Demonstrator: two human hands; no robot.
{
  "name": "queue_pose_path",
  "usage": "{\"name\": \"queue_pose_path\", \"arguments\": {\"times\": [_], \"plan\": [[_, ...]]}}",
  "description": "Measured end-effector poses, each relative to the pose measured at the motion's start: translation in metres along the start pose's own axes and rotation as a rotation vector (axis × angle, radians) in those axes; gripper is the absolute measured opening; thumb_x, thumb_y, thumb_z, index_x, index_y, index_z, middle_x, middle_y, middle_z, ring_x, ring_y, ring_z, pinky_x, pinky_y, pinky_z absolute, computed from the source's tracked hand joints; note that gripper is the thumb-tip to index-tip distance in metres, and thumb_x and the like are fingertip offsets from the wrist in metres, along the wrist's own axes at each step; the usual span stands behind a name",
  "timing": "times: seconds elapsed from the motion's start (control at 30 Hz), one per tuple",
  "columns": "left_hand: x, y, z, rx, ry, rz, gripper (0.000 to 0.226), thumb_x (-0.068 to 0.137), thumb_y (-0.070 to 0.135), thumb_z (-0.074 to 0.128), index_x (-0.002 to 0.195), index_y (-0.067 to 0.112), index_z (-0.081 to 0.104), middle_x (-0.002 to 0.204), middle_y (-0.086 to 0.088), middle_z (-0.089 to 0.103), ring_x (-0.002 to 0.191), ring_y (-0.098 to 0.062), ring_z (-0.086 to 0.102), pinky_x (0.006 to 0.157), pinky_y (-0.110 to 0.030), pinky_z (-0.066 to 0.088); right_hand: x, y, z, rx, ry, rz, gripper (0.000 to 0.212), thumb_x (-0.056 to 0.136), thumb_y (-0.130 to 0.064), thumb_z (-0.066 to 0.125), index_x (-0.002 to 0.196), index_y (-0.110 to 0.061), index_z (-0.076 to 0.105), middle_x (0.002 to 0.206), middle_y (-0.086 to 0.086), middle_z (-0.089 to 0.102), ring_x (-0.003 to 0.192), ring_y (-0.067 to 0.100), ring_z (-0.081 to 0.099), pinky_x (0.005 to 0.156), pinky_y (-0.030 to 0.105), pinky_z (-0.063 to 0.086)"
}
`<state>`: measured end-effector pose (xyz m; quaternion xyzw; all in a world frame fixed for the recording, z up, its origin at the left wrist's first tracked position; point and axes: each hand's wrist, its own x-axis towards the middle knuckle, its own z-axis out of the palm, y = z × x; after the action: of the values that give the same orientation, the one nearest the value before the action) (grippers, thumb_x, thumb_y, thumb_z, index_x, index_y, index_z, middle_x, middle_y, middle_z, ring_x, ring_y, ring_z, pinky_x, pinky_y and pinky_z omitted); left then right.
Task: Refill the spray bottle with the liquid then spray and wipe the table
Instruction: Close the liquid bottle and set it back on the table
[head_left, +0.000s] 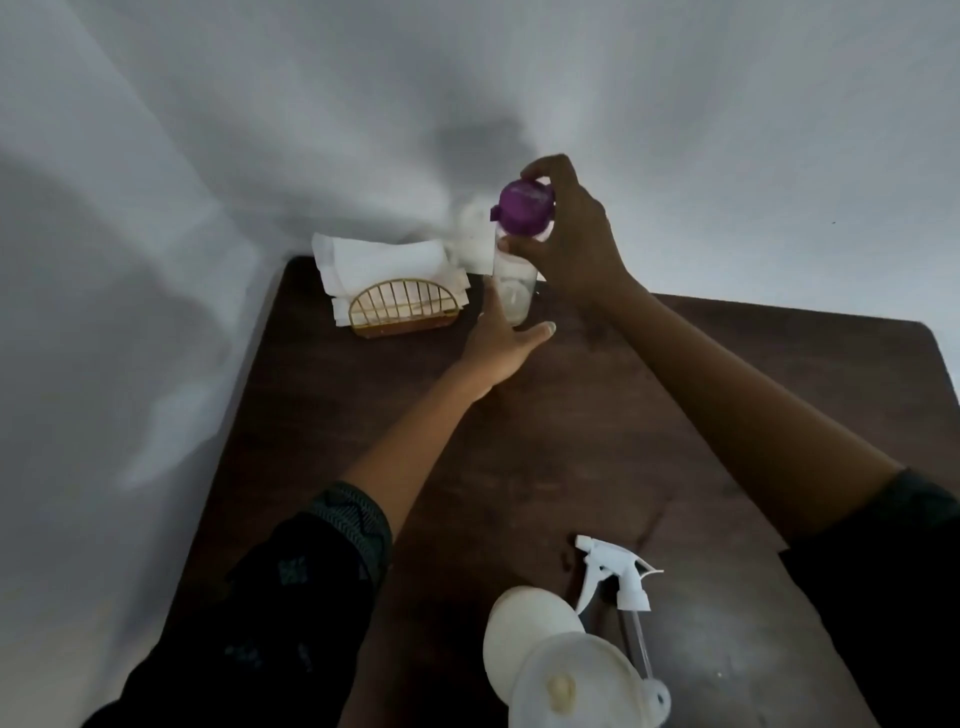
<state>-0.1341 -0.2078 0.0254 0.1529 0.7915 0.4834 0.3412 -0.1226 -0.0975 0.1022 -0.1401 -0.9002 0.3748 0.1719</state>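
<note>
On the table, napkin holder sits far-left by the wall, clear bottle just right of it between the 2 hands, left hand at its base and right hand on its cap; sprayer head and funnel lie at the near edge.

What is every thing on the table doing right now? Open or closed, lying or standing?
Clear bottle: standing, purple lid on.
Right hand: gripping the lid.
Left hand: against the bottle's base.
Sprayer top: off, lying on the table.
Funnel: upright.
Napkins: standing in holder.
</note>
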Motion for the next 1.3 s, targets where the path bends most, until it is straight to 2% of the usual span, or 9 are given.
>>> {"name": "queue_pose_path", "arguments": {"times": [0.23, 0.5, 0.63, 0.77, 0.9, 1.07, 1.13, 1.2, 1.3], "plan": [[0.006, -0.006, 0.001, -0.005, -0.008, -0.042, 0.105, 0.084, 0.039, 0.067, 0.149, 0.021, -0.013, 0.159, -0.006, 0.011, 0.145, -0.022, 0.015, 0.115, -0.036, 0.021, 0.007, 0.004, 0.004, 0.022, 0.027, 0.027, 0.062, 0.069, -0.023, 0.075, 0.12, -0.011, 0.042, 0.117, 0.002, 0.059, 0.099, 0.02, 0.059, 0.082, 0.029, 0.048], [-0.004, -0.004, 0.002, -0.006, 0.004, -0.055, 0.105, 0.084, 0.038, 0.067, 0.15, 0.021, -0.013, 0.159, -0.007, 0.01, 0.146, -0.024, 0.013, 0.114, -0.038, 0.02, 0.004, 0.002, -0.001, 0.044, -0.011, 0.087, 0.072, 0.067, -0.019, 0.079, 0.124, -0.01, 0.038, 0.118, 0.009, 0.059, 0.101, 0.023, 0.059, 0.087, 0.035, 0.05], [-0.017, -0.009, -0.002, -0.036, -0.002, -0.07, 0.105, 0.082, 0.042, 0.068, 0.15, 0.024, -0.01, 0.159, -0.005, 0.011, 0.145, -0.027, 0.018, 0.115, -0.047, 0.025, -0.006, -0.006, -0.012, 0.028, -0.003, 0.126, 0.077, 0.07, -0.025, 0.079, 0.13, -0.011, 0.034, 0.129, 0.011, 0.048, 0.109, 0.02, 0.051, 0.094, 0.036, 0.046], [-0.054, -0.018, -0.008, -0.105, 0.03, -0.038, 0.092, 0.085, 0.036, 0.067, 0.151, 0.026, 0.004, 0.157, -0.002, 0.022, 0.14, -0.026, 0.031, 0.111, -0.042, 0.034, -0.038, -0.019, -0.032, 0.046, 0.122, 0.154, 0.063, 0.08, -0.029, 0.068, 0.131, -0.014, 0.036, 0.131, 0.008, 0.039, 0.121, 0.025, 0.042, 0.101, 0.043, 0.041], [-0.117, -0.044, -0.009, -0.079, 0.123, 0.007, 0.067, 0.088, 0.03, 0.063, 0.146, 0.029, 0.028, 0.151, 0.002, 0.033, 0.131, -0.018, 0.04, 0.099, -0.031, 0.04, -0.103, -0.029, -0.055, 0.116, 0.183, 0.203, 0.047, 0.084, -0.023, 0.063, 0.126, -0.021, 0.042, 0.116, -0.012, 0.033, 0.117, 0.021, 0.044, 0.1, 0.039, 0.043], [-0.199, -0.091, 0.003, -0.088, 0.158, 0.03, 0.047, 0.092, 0.021, 0.058, 0.132, 0.041, 0.042, 0.143, 0.008, 0.043, 0.127, -0.012, 0.044, 0.103, -0.034, 0.041, -0.203, -0.03, -0.065, 0.234, 0.047, 0.323, 0.032, 0.087, -0.022, 0.062, 0.115, -0.029, 0.048, 0.113, 0.0, 0.053, 0.101, 0.015, 0.056, 0.081, 0.021, 0.046], [-0.226, -0.11, 0.011, -0.039, 0.157, 0.043, 0.049, 0.091, 0.019, 0.059, 0.122, 0.053, 0.044, 0.138, 0.011, 0.047, 0.125, -0.011, 0.046, 0.105, -0.04, 0.042, -0.241, -0.032, -0.066, 0.282, -0.075, 0.368, 0.027, 0.09, -0.023, 0.059, 0.115, -0.028, 0.05, 0.108, -0.004, 0.058, 0.099, 0.007, 0.058, 0.077, 0.017, 0.045], [-0.246, -0.127, 0.021, 0.026, 0.124, 0.063, 0.053, 0.086, 0.026, 0.06, 0.123, 0.059, 0.044, 0.137, 0.017, 0.048, 0.126, -0.006, 0.046, 0.105, -0.044, 0.041, -0.275, -0.033, -0.064, 0.314, -0.2, 0.412, 0.027, 0.091, -0.029, 0.055, 0.117, -0.029, 0.051, 0.106, -0.01, 0.059, 0.099, -0.001, 0.058, 0.079, 0.015, 0.045], [-0.265, -0.144, 0.034, 0.158, 0.058, 0.137, 0.06, 0.083, 0.033, 0.061, 0.137, 0.046, 0.039, 0.143, 0.019, 0.043, 0.133, -0.004, 0.039, 0.11, -0.044, 0.036, -0.31, -0.034, -0.058, 0.338, -0.268, 0.45, 0.029, 0.091, -0.037, 0.05, 0.12, -0.034, 0.049, 0.109, -0.011, 0.059, 0.099, 0.003, 0.059, 0.083, 0.019, 0.048]]}}
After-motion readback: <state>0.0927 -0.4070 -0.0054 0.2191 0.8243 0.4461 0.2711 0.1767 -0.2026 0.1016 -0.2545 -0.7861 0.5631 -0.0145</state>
